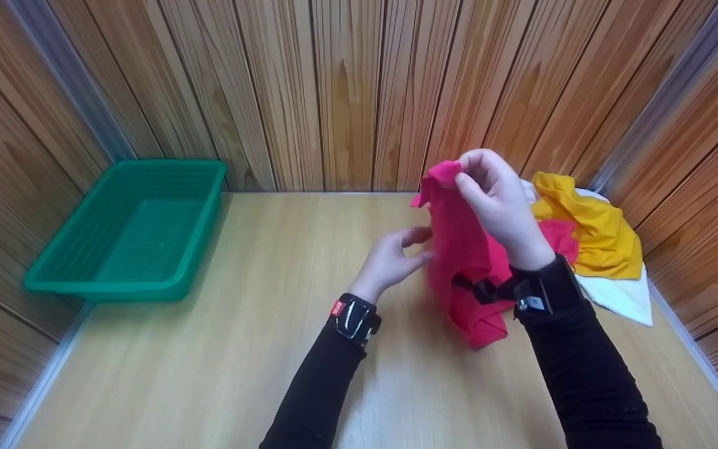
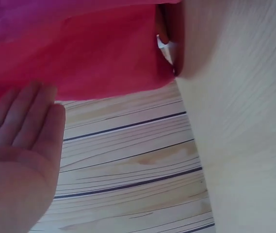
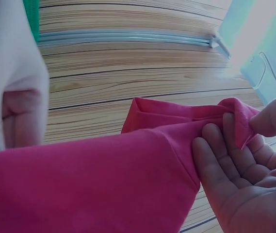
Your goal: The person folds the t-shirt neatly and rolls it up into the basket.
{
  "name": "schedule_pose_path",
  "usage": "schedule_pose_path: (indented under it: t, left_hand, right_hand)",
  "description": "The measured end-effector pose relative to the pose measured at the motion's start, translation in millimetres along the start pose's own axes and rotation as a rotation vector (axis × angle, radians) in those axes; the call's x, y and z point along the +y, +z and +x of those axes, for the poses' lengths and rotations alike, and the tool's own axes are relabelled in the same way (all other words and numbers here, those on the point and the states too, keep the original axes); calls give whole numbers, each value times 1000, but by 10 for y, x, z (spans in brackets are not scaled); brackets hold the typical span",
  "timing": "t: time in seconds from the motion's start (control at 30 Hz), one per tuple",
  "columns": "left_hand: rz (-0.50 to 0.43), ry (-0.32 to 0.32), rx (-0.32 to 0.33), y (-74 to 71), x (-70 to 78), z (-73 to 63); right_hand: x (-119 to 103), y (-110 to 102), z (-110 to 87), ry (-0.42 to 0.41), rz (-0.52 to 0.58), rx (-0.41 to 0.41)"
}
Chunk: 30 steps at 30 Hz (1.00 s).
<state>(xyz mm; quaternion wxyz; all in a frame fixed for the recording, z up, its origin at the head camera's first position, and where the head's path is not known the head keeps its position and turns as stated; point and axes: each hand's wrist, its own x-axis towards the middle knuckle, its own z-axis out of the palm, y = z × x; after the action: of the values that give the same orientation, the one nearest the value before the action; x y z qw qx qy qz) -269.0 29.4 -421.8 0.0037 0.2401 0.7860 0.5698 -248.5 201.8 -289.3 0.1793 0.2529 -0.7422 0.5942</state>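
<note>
A pinkish-red cloth garment (image 1: 459, 243) hangs from my right hand (image 1: 499, 202), its lower end down at the tabletop. In the right wrist view, the thumb and fingers of that hand pinch a folded upper edge of the garment (image 3: 94, 182), and a seam shows beside the fingertips. My left hand (image 1: 393, 259) is at the garment's left side, thumb and fingers apart. Straight fingers show on the left hand (image 2: 24, 141) in the left wrist view, close to the cloth; whether they touch it I cannot tell.
A green plastic basket (image 1: 106, 288) stands at the table's left. On the right lies a pile with a yellow cloth (image 1: 596, 231), a white cloth (image 1: 624, 296) and a red cloth portion (image 1: 561, 240). Wood-panelled walls (image 1: 346, 93) enclose the table (image 1: 209, 362) at back and sides.
</note>
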Motion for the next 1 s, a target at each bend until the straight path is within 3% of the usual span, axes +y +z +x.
schedule_pose_path:
  t: [0.17,0.4,0.57,0.73,0.83,1.0]
  left_hand:
    - [-67,28,-58,27,-148,-65]
    - [-134,-38,-122,86,-260,-137]
    - [-93,-33,-106,194,-264,-119]
    - [-73,-113,-95,265,-278,-122]
    - [-45,-143,-84,274,-309,-132]
    - [-18,-135,-70,268,-366,-131]
  right_hand:
    - [-11,-25,22,4,-11,16]
    - [-25,-114,39,-4,83,75]
    - [-56,-159,43,-18,155,95]
    - [-84,-193,46,-26,230,115]
    - [-81,-212,49,-39,261,129]
    - [-89,-251,36,-45,275,154]
